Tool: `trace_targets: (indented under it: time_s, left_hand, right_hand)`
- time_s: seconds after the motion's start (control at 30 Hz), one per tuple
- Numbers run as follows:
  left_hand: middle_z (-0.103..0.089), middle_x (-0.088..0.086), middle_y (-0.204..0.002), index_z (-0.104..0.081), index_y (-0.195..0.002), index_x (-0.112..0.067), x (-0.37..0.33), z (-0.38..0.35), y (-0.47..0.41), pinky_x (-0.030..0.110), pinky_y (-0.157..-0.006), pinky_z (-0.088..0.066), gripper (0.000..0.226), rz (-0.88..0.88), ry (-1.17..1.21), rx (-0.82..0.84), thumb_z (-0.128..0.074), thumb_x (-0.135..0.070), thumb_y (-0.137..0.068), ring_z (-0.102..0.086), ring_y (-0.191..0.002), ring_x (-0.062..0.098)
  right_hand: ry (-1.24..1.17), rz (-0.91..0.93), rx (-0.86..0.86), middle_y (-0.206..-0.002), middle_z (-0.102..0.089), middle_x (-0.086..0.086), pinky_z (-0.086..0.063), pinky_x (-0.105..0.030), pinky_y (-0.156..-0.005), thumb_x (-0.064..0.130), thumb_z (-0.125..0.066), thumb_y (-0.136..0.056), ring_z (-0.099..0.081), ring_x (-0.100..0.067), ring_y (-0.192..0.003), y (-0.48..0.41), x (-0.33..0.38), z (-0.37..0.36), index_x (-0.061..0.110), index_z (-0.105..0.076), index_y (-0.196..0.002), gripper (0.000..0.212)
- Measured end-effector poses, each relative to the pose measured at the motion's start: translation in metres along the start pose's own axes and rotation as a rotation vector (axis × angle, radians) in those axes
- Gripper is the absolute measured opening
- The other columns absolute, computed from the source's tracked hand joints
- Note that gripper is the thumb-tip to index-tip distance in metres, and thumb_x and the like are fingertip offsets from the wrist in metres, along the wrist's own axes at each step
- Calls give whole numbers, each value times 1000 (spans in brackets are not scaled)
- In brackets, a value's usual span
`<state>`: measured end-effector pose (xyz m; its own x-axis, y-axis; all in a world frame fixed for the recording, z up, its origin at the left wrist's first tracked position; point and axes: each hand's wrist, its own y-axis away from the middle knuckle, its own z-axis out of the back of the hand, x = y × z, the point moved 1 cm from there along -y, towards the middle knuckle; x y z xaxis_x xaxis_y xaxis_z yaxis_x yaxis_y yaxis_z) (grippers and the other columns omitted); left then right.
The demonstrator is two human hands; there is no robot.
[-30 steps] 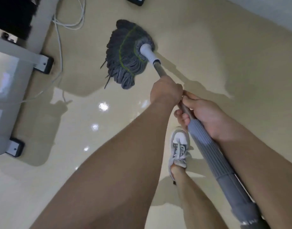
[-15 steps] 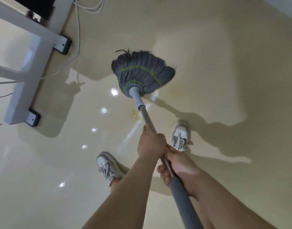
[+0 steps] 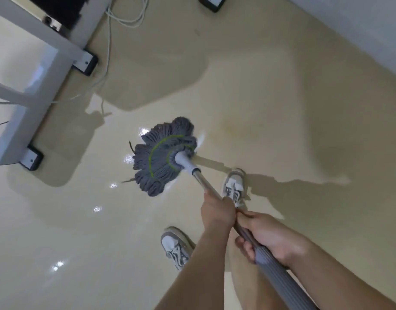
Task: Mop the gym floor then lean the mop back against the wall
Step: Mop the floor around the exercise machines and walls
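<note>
Head view: mop (image 3: 215, 189) slanted across the glossy beige floor (image 3: 282, 108), long axis running from lower right up to centre, head end pointing away and to the left. Grey string mop head (image 3: 162, 156) with green stitched arcs splayed flat on the floor, fanned out to the left of its white socket (image 3: 184, 162). Metal shaft rising from the socket toward the camera, widening into a ribbed grey sleeve (image 3: 279, 280), cut off by the bottom edge. Left hand (image 3: 217, 214) wrapped tight around the bare shaft, lower down toward the head; right hand (image 3: 266, 237) just behind it, closed around the top of the ribbed sleeve, knuckles nearly touching the left hand. Stretch of shaft between the two fists hidden by fingers. Mop head well ahead of both hands, up and to the left. Two grey-and-white sneakers (image 3: 176, 246) on the floor, one just right of the shaft, half covered by the left hand, one below the mop head. White machine frame (image 3: 42, 70) with black feet at upper left, cut by the picture edge; pale cables (image 3: 107, 48) trailing beside it. Wall base (image 3: 360, 30) at upper right. Motion blur softening the mop strands.
</note>
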<state>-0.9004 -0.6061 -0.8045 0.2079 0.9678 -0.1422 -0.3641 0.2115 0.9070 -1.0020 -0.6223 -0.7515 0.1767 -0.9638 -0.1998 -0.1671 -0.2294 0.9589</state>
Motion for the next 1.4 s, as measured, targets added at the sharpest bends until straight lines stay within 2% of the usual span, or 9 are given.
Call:
trace_targets:
  time_s: [0.13,0.3,0.5,0.6,0.7,0.8,0.87,1.17,1.4]
  left_hand:
    - [-57,16,-126,-35,-142,-3,-48,-18,-10,39,-94,-46,57,-229,-139,96,-51,-23,-92,-56,-118,36]
    - [-40,16,-145,-1,-154,1,-62,-50,3,45,-101,-44,81,-370,-240,253,-50,-22,-93,-46,-131,35]
    - [-34,15,-147,-25,-145,1,25,-24,4,41,-104,-40,64,-291,-58,193,-49,-12,-88,-40,-132,33]
    - [-37,14,-142,-30,-141,-4,87,5,0,41,-101,-44,54,-245,87,95,-51,-12,-91,-47,-126,35]
    - [-34,13,-139,-20,-146,2,156,43,-7,37,-103,-41,68,-188,187,26,-52,-10,-87,-45,-127,32]
    - [-34,15,-137,-17,-146,4,229,79,-13,32,-102,-38,70,-111,279,-43,-50,-7,-86,-47,-126,32]
    - [-35,15,-137,-16,-147,3,280,97,-15,33,-98,-40,71,-21,355,-96,-50,-6,-86,-49,-123,33]
    - [-50,17,-135,-16,-154,-12,494,103,-9,43,-100,-48,80,392,745,-241,-46,-6,-81,-54,-117,38]
    - [-55,16,-132,-31,-148,-11,522,58,18,42,-101,-47,65,565,1009,-238,-46,-7,-84,-54,-120,37]
  right_hand:
    - [-250,100,-25,-50,-44,-6,-32,-14,-29,32,-43,-103,-36,-10,-30,17,11,21,14,-55,-81,30]
    - [-411,170,-39,-57,-40,-4,-33,-13,-26,32,-40,-102,-37,-8,-29,26,-1,41,26,-58,-85,26]
    - [-227,142,-56,-52,-41,-4,-33,-15,-27,30,-49,-98,-36,-8,-29,-5,-62,-9,20,-57,-83,20]
    - [-203,38,11,-51,-43,-3,-34,-13,-30,37,-69,-80,-37,-9,-30,-23,-98,-53,14,-53,-66,31]
    - [-143,-4,86,-52,-43,-3,-34,-13,-29,30,-87,-57,-38,-10,-31,-45,-135,-108,15,-48,-70,44]
    - [-9,-77,62,-52,-43,-4,-33,-13,-28,32,-64,-88,-37,-9,-30,-69,-174,-159,14,-48,-69,31]
    - [106,-156,33,-53,-43,-3,-32,-13,-29,39,-48,-99,-36,-8,-32,-86,-203,-190,15,-49,-69,39]
    - [773,-279,-12,-51,-45,1,-36,-10,-38,34,-40,-101,-41,-8,-41,-153,-337,-282,28,-53,-81,25]
    - [1077,-299,-62,-55,-44,-4,-37,-13,-37,31,-38,-101,-42,-10,-34,-149,-367,-269,21,-51,-84,24]
